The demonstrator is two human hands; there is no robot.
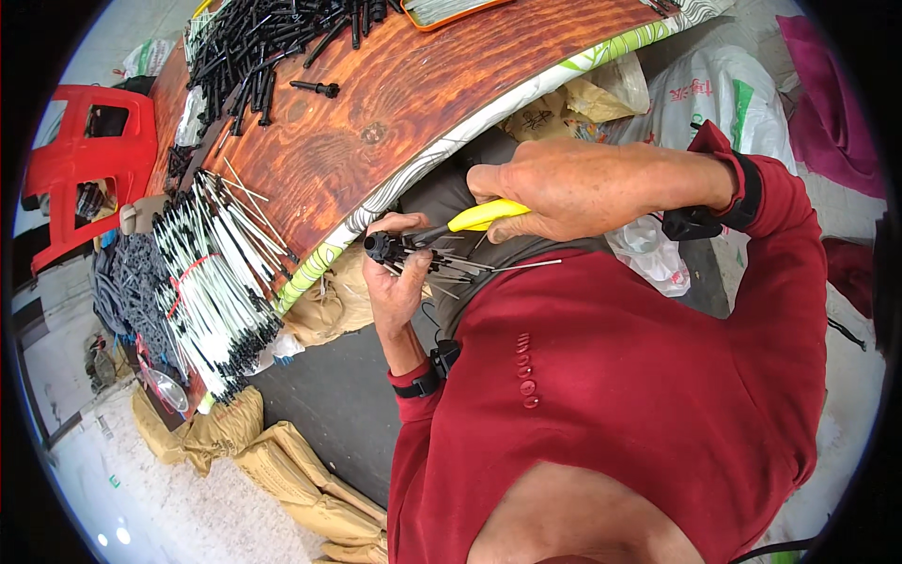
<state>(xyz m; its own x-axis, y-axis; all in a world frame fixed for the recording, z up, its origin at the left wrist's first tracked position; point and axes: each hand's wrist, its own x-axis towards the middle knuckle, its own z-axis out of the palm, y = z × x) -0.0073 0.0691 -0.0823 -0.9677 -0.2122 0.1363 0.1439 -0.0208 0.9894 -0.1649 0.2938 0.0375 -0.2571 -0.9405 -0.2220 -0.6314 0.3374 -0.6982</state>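
Observation:
My left hand (393,287) is closed around a small bunch of thin pale rods (456,268) with black heads (378,246) clustered at the thumb side. The rods fan out to the right over my lap. In my right hand (564,193) is a tool with a bright yellow handle (487,215). Its dark metal end reaches to the black heads, beside the fingers of my left hand. Whether it is pliers or another tool cannot be told, as my fingers cover part of it.
A wooden table (366,103) with a patterned cloth edge curves ahead. Black plastic pieces (268,47) are heaped on it. White black-tipped rods (211,291) lie bundled at its left, near dark grey parts (136,291). A red chair (94,160) stands far left; brown sacks (301,479) lie below.

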